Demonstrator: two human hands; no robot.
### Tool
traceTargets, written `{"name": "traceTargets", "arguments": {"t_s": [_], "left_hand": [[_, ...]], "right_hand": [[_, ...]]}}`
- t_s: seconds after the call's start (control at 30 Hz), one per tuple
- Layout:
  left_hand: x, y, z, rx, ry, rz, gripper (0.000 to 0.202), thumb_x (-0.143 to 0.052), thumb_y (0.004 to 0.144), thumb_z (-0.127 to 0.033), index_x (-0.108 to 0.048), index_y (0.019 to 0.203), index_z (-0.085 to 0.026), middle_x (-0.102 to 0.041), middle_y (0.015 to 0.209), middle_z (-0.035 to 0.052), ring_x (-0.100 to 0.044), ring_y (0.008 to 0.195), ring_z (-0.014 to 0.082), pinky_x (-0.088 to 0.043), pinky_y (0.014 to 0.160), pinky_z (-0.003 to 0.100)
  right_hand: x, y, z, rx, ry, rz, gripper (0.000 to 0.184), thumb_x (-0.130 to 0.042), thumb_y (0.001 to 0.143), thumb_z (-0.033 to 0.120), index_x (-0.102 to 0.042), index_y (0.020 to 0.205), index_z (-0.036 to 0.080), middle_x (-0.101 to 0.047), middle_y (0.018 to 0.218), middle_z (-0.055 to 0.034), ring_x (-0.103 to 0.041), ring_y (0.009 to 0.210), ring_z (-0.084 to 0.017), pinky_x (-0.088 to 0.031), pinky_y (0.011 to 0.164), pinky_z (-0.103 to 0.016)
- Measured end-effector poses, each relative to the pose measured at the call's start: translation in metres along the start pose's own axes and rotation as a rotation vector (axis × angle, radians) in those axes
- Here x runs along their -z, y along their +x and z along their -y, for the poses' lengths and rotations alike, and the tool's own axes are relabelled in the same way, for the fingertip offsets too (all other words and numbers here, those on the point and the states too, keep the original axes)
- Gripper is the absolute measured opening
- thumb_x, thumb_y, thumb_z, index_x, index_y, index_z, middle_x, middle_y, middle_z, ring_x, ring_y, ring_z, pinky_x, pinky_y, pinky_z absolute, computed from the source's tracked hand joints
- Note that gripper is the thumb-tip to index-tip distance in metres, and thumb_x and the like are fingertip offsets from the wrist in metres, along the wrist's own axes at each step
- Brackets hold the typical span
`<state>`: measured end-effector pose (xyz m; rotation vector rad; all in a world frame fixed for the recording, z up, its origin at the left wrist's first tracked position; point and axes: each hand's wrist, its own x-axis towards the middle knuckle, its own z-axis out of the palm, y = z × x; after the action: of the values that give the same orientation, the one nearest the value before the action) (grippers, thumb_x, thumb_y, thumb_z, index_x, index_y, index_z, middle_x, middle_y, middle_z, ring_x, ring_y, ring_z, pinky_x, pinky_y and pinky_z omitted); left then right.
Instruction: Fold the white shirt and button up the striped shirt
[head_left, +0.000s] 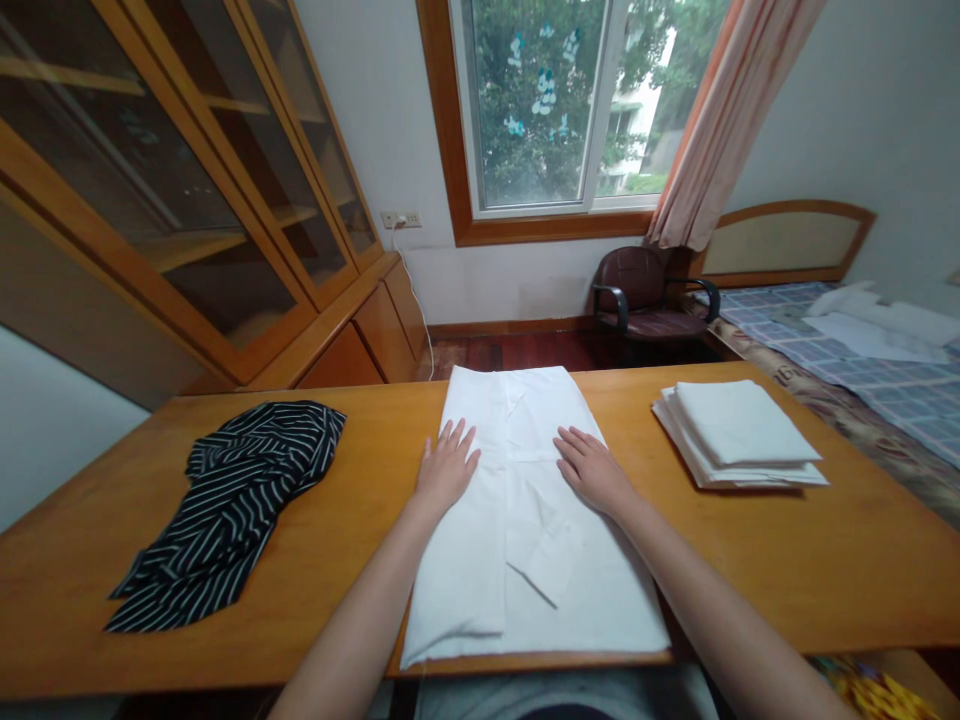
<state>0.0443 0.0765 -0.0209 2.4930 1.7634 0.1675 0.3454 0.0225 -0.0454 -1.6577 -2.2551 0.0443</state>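
We are looking down on a long orange-brown wooden table (825,560) that is stretching across the whole view. In its middle, running from the near edge to the far edge, a white cotton garment folded into a long rectangle (525,540) is lying flat, with a few creases and an overlapping flap showing near us. To the left of it, well apart, a crumpled black fabric with thin white stripes (232,500) is sprawling on the wood. To the right, also apart, a neat stack of folded white cloths (739,432) is sitting near the far edge.

We are resting both hands palm down on the white garment, gripping nothing. Our left hand (445,468) is lying flat at the garment's left edge, fingers spread a little and pointing away from us. Our right hand (595,468) is pressing flat near the right edge, fingers straight and close together, angled towards the middle.
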Motion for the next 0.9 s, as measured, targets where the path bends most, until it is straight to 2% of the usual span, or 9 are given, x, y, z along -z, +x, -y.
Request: {"name": "traceTargets", "arguments": {"t_s": [0.13,0.3,0.4,0.5,0.6,0.7,0.9], "left_hand": [[0.004,0.001,-0.007,0.068,0.020,0.029,0.052,-0.034,0.099,-0.040,-0.041,0.148,-0.025,-0.029,0.160,0.0077,-0.021,0.149,0.0311,-0.022,0.114,0.064],[0.015,0.012,-0.018,0.107,0.106,0.040,0.051,-0.044,0.095,-0.038,-0.052,0.141,-0.018,-0.044,0.151,0.0152,-0.034,0.141,0.0375,-0.017,0.114,0.065],[0.012,0.028,-0.028,0.032,0.090,-0.001,0.053,-0.043,0.095,-0.040,-0.048,0.144,-0.020,-0.038,0.155,0.0129,-0.028,0.145,0.0351,-0.014,0.117,0.061],[-0.001,0.043,-0.032,-0.033,0.054,-0.035,0.053,-0.038,0.098,-0.040,-0.042,0.148,-0.024,-0.031,0.159,0.0075,-0.021,0.149,0.0306,-0.013,0.119,0.058],[-0.016,0.052,-0.030,-0.023,0.030,-0.061,0.054,-0.034,0.099,-0.038,-0.037,0.151,-0.024,-0.030,0.159,0.0062,-0.021,0.149,0.0291,-0.013,0.119,0.059],[-0.022,0.056,-0.023,-0.014,0.008,-0.084,0.054,-0.031,0.100,-0.040,-0.035,0.152,-0.024,-0.032,0.159,0.0060,-0.023,0.149,0.0281,-0.014,0.119,0.058],[-0.012,0.046,-0.007,-0.031,0.020,-0.056,0.052,-0.030,0.100,-0.041,-0.043,0.148,-0.024,-0.037,0.157,0.0067,-0.027,0.147,0.0271,-0.016,0.120,0.053]], "right_hand": [[-0.001,0.001,0.001,0.004,0.002,0.002,0.045,-0.044,0.098,0.034,-0.056,0.139,0.018,-0.047,0.150,-0.0091,-0.041,0.139,-0.030,-0.034,0.115,-0.050],[-0.001,0.003,0.011,0.037,0.013,0.014,0.045,-0.044,0.098,0.033,-0.054,0.140,0.019,-0.046,0.151,-0.0083,-0.039,0.141,-0.030,-0.033,0.115,-0.050],[-0.003,0.005,0.020,0.053,0.030,0.012,0.045,-0.044,0.099,0.033,-0.053,0.141,0.020,-0.045,0.152,-0.0075,-0.038,0.142,-0.029,-0.032,0.116,-0.050],[-0.005,0.007,0.025,0.066,0.040,0.008,0.045,-0.045,0.098,0.033,-0.052,0.141,0.021,-0.045,0.152,-0.0074,-0.037,0.142,-0.028,-0.031,0.116,-0.049],[-0.008,0.008,0.027,0.078,0.044,0.007,0.045,-0.045,0.098,0.032,-0.053,0.141,0.020,-0.045,0.151,-0.0077,-0.037,0.143,-0.028,-0.032,0.116,-0.049],[-0.009,0.007,0.028,0.076,0.043,0.005,0.046,-0.046,0.098,0.032,-0.053,0.141,0.020,-0.046,0.151,-0.0078,-0.038,0.142,-0.028,-0.032,0.116,-0.049],[-0.007,0.007,0.033,0.064,0.045,0.012,0.045,-0.045,0.098,0.033,-0.053,0.141,0.021,-0.045,0.151,-0.0064,-0.038,0.142,-0.028,-0.033,0.116,-0.048]]}}
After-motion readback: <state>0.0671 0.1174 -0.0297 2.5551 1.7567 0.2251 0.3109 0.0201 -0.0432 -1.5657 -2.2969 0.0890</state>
